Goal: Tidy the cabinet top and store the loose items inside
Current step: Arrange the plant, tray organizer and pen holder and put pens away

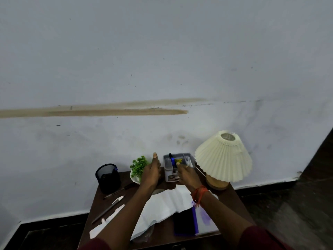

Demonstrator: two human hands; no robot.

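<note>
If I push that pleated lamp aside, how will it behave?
Probably tippy: the wide pleated shade sits over a much smaller wooden base. The shade looks thin, so it is likely light and easily crushed. Gripping the base seems safer.

left grip point(151, 171) and right grip point(187, 175) extended forward, thumbs up.

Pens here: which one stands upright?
The blue pen in the grey organiser; the dark pen and white-capped pen lie flat on the cabinet top.

Pens point(108, 209) and crumpled white paper point(162, 208) lie on the cabinet top point(232, 197).
</note>
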